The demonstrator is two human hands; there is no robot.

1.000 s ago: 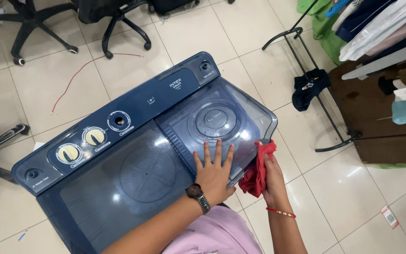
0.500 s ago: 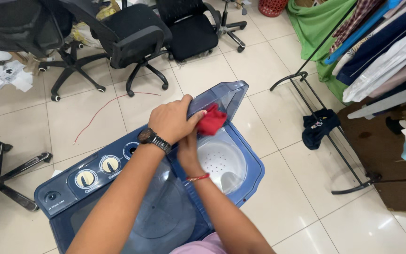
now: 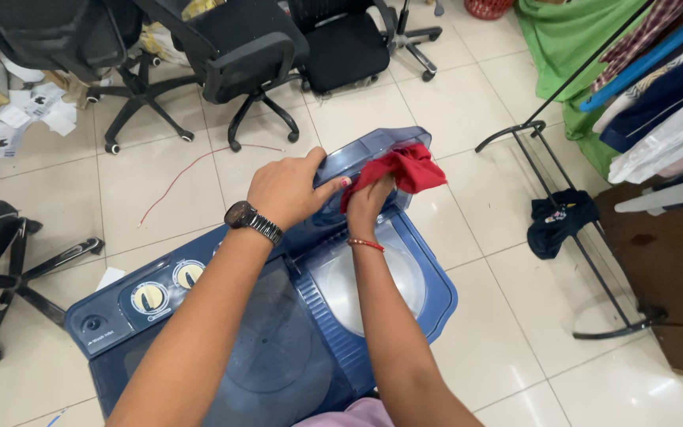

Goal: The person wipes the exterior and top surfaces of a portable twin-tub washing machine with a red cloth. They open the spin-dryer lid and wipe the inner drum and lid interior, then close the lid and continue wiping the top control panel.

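The left hand (image 3: 288, 190) grips the raised lid (image 3: 365, 158) of the blue washing machine (image 3: 405, 316); the right hand (image 3: 369, 198) holds a red cloth (image 3: 405, 168) at its 2 o'clock.

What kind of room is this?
Probably an office or workroom used for laundry, not a home laundry room: a blue twin-tub washing machine on a tiled floor, black office chairs behind it, and a rack of hanging clothes at right.

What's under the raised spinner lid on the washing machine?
The raised lid, held up by the left hand, uncovers a round pale tub opening. The right forearm crosses it, so its left part is hidden. The right hand presses a red cloth against the lid.
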